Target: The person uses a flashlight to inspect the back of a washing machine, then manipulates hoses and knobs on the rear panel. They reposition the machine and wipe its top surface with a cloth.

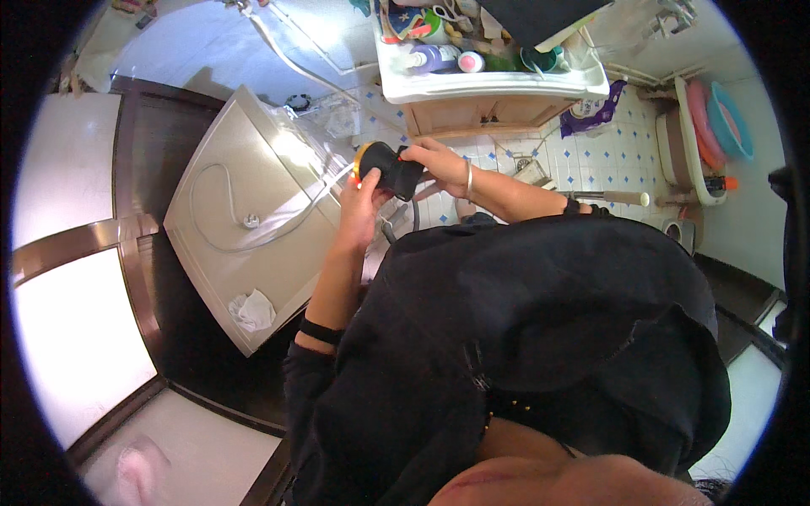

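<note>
Both my hands hold a small black object with an orange-yellow rim point(386, 171) in front of the sink cabinet. My left hand point(361, 196) is closed round its lower left side, thumb on the rim. My right hand point(434, 164) grips its right side, thumb across the top; some fingers are hidden behind it. Below the object hangs a grey hose or cord point(389, 228), partly hidden by my arms and clothing. Just left of my hands, a beige top-lid washing machine point(213, 261) has a white cable with a plug point(251, 221) and a crumpled white cloth point(251, 310) lying on it.
A sink cabinet point(485, 115) crowded with bottles stands ahead, on a blue-dotted tiled floor point(582, 164). At right are a purple package point(591, 110), a handled pole point(628, 198), and a baby tub point(675, 143) with pink and blue basins point(728, 118). Dark-framed panels point(67, 329) line the left.
</note>
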`<state>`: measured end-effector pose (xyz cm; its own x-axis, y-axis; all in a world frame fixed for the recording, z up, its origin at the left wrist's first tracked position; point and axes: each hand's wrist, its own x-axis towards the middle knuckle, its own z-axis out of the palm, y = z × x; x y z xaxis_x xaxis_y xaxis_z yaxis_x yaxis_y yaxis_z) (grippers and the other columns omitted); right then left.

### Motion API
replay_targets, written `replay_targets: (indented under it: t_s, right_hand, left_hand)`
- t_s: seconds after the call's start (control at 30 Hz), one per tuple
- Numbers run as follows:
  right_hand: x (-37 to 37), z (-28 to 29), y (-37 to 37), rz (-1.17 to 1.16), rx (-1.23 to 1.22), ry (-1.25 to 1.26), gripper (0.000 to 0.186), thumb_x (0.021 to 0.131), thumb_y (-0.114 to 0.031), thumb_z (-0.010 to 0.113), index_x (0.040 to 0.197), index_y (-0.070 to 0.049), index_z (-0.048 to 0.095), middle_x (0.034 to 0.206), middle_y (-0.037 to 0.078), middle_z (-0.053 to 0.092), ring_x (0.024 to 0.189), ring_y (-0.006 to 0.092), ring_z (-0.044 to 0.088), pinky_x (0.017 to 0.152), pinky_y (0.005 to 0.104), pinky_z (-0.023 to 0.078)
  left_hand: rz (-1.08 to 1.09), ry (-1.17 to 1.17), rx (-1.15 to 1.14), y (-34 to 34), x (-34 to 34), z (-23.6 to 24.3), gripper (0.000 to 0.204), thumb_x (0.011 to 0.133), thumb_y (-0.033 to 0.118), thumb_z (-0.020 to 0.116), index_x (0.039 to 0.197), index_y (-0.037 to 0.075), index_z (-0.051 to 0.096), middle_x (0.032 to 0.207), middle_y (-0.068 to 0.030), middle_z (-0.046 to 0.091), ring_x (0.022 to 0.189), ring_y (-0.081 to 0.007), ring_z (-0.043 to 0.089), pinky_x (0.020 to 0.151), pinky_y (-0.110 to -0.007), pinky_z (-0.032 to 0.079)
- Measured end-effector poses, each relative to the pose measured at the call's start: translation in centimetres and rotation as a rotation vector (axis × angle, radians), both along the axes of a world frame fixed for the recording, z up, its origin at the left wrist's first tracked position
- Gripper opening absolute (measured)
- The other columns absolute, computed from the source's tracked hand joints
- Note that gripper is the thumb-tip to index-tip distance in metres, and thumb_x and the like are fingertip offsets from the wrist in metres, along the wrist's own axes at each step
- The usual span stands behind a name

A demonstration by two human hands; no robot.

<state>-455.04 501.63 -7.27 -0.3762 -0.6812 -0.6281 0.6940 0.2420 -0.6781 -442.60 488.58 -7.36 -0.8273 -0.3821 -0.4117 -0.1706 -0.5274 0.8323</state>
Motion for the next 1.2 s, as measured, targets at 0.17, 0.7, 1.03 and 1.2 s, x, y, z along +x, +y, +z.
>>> replay_targets:
  t_s: [0.17, 0.7, 1.03, 1.2]
  right_hand:
    - [-0.3, -3.0, 3.1, 0.121, 0.038, -0.231, 0.035, 0.079, -0.031, 0.055, 0.104, -0.007, 0.051, 0.101, 0.014, 0.056, 0.087, 0.0315, 0.061, 0.072, 0.0511, 0.053]
    - [-1.7, -6.6, 4.0, 0.108, 0.119, -0.629, 0.057, 0.071, -0.029, 0.058, 0.12, -0.003, 0.041, 0.117, 0.021, 0.046, 0.096, 0.0403, 0.055, 0.085, 0.0545, 0.044]
    - [-2.4, -7.6, 2.7, 0.101, 0.127, -0.612, 0.055, 0.072, -0.031, 0.056, 0.117, -0.003, 0.042, 0.106, 0.021, 0.052, 0.083, 0.0362, 0.059, 0.076, 0.045, 0.053]
    - [-2.9, -7.7, 2.1, 0.071, 0.031, -0.659, 0.051, 0.074, -0.031, 0.055, 0.116, -0.004, 0.043, 0.106, 0.019, 0.053, 0.082, 0.0347, 0.06, 0.073, 0.0463, 0.052]
  left_hand:
    - [-0.131, -0.15, -0.031, 0.9, -0.8, -2.5, 0.036, 0.086, 0.019, 0.058, 0.116, 0.003, 0.048, 0.099, -0.0081, 0.06, 0.082, -0.0155, 0.062, 0.071, -0.029, 0.052]
    - [-0.019, -0.309, 0.004, 3.0, -3.0, -6.0, 0.037, 0.083, 0.019, 0.062, 0.112, 0.001, 0.047, 0.097, -0.0083, 0.057, 0.082, -0.0146, 0.06, 0.069, -0.027, 0.051]
    - [0.062, -0.368, 0.053, 2.5, -3.1, -7.7, 0.032, 0.085, 0.019, 0.06, 0.109, 0.0, 0.048, 0.097, -0.0076, 0.056, 0.084, -0.0152, 0.058, 0.072, -0.028, 0.05]
    - [0.229, -0.376, 0.036, 2.3, -3.6, -7.4, 0.032, 0.086, 0.018, 0.058, 0.11, 0.0, 0.048, 0.102, -0.0075, 0.054, 0.091, -0.0153, 0.057, 0.076, -0.029, 0.049]
